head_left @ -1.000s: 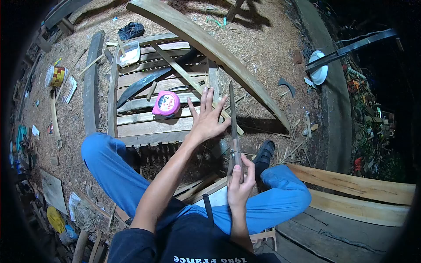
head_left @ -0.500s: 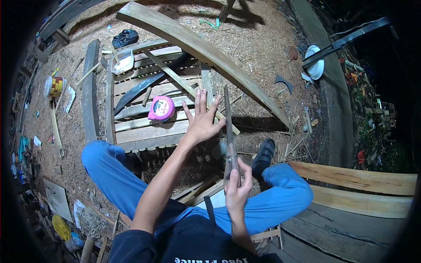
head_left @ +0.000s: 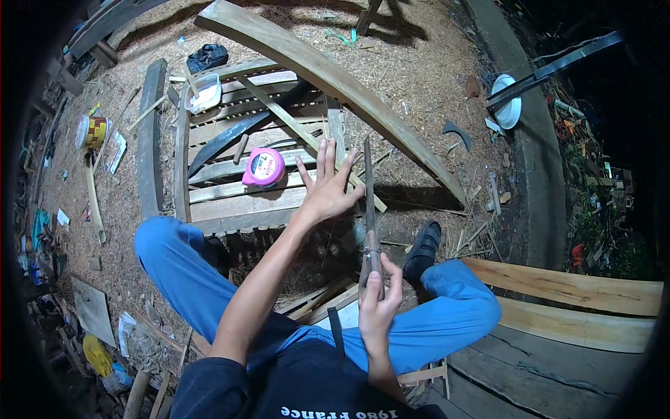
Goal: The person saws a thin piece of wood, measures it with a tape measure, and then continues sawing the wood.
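Note:
My left hand lies flat with its fingers spread over a thin wooden strip, which crosses the slatted wooden frame. Held in my right hand is the wooden handle of a long, narrow blade. The blade points away from me, just right of the left thumb and close to the strip's near end; contact between them is unclear. Left of my left hand, a pink tape measure rests on the slats. Beyond it are a short stick and a dark curved blade.
A large curved beam slants over the frame's right side. A plastic tub and black bag sit at the back left. Light planks lie to the right, a white dish further back, and a tin at left.
The narrow blade and my right hand have shifted slightly along the blade's length, a little toward me compared with one second ago. My left hand stays spread on the strip. The view sways slightly.

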Demonstrator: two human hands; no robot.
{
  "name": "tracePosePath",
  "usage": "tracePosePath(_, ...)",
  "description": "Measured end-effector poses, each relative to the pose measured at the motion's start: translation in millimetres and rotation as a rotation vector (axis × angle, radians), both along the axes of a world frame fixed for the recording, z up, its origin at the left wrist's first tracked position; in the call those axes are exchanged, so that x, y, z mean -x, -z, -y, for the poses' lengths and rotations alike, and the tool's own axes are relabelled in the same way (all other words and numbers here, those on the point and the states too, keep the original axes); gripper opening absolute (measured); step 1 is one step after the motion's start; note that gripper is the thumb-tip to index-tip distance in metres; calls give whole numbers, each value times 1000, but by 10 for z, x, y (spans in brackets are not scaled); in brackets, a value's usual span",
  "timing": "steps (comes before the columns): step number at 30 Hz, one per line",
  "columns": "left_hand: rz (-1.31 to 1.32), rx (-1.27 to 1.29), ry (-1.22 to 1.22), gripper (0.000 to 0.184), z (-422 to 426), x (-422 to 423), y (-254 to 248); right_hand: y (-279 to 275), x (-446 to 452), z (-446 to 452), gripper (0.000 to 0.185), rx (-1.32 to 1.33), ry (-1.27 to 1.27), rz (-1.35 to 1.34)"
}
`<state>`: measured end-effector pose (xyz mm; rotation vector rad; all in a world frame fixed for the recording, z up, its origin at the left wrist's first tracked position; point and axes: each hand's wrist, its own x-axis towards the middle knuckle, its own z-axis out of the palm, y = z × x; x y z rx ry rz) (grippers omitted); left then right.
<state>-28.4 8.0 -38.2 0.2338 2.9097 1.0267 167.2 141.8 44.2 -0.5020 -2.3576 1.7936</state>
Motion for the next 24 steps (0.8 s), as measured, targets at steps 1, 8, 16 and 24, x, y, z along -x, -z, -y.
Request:
tracePosePath(1, 0, -2, 3, 89, -1, 3, 0, -42, 43, 20, 34, -2, 3, 0)
tracePosePath(8, 54, 4, -4, 91, -4, 1, -49, -17, 87, 42, 36, -37, -29, -43)
tracePosePath(16, 22, -12, -19, 91, -19, -16, -21, 8, 11, 22, 36, 84, 23, 28)
tracePosePath(24, 29, -16, -20, 88, 1, -41, -79, 221, 85, -42, 32, -58, -46, -107)
